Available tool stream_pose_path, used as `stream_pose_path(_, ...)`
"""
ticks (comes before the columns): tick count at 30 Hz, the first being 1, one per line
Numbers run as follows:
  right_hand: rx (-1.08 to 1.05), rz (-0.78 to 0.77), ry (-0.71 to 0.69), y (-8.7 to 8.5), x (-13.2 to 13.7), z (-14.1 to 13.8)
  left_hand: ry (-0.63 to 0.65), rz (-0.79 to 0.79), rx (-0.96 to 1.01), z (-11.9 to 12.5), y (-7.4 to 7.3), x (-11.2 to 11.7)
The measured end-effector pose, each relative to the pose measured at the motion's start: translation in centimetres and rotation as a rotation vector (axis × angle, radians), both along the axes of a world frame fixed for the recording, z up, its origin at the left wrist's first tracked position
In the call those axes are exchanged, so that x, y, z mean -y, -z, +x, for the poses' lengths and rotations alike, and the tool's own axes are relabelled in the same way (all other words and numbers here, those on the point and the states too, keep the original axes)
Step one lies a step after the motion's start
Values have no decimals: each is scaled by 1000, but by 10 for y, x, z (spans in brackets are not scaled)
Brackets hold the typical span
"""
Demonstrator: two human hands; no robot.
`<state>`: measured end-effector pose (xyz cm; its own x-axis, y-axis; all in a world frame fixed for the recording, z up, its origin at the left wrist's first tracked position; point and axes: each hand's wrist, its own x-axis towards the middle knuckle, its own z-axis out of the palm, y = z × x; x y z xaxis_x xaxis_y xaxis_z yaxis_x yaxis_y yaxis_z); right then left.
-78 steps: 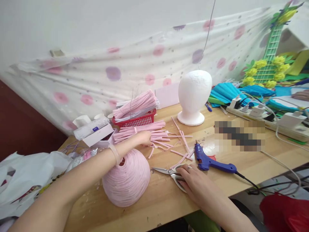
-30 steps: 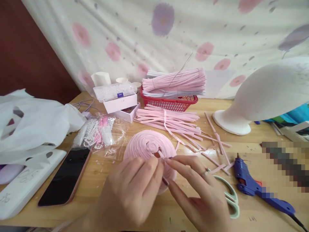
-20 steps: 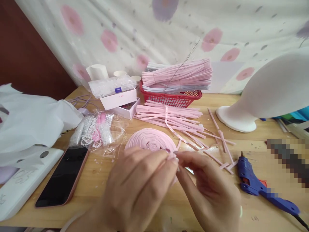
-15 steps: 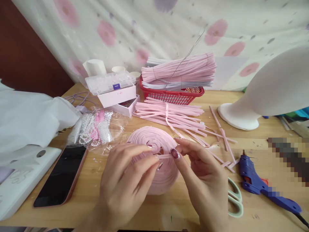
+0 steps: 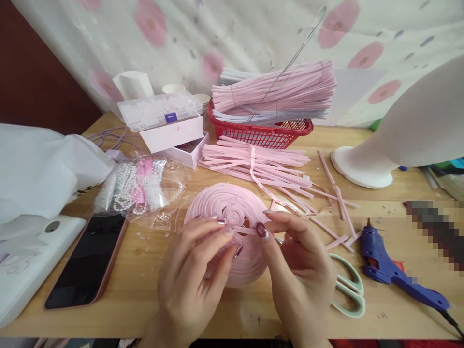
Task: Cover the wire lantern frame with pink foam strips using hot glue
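Note:
A round pink coil (image 5: 217, 199) of wound pipe cleaners sits on the table in front of me, with small gaps near its spiral centre. Over its near half, a short pink pipe cleaner (image 5: 245, 231) stretches between my hands. My left hand (image 5: 194, 278) pinches its left end, fingers closed and hiding part of the coil. The right end is gripped by thumb and fingers of my right hand (image 5: 302, 270). Beside my right wrist lie pale green scissors (image 5: 357, 280), their blades mostly hidden behind that hand.
Loose pink pipe cleaners (image 5: 232, 157) lie behind the coil, before a red basket (image 5: 250, 133) of bundles. A blue glue gun (image 5: 377, 256) and white mannequin form (image 5: 362, 166) stand right. Left are a phone (image 5: 87, 263), bagged pearl strings (image 5: 145, 191) and boxes (image 5: 174, 133).
The view has shifted slightly. Both hands keep their hold on the pipe cleaner, and more of the coil's spiral centre shows between them.

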<state>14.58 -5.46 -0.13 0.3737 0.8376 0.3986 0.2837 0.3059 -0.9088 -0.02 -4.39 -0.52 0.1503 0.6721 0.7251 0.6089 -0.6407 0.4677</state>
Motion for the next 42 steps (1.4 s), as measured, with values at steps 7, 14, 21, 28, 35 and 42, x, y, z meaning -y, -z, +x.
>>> stream_pose_path(7,292,3,-87,3,2,6,4,50,-115,-3,9,2)
stream_pose_path(14,433,-11,-86,-6,2,13,3,64,-138,-2,8,2)
stream_pose_path(21,155,-120,-142,-12,-1,25,-14,-9,-4,2,2,2)
stream_pose_path(28,487,168,64,-13,-5,22,-67,-7,80,3,-5,6)
stream_pose_path(35,748,206,-177,-17,-7,24,-65,-2,62,-3,-1,12)
stream_pose_path(42,764,199,-278,-19,-5,30,-30,0,58,-7,-1,10)
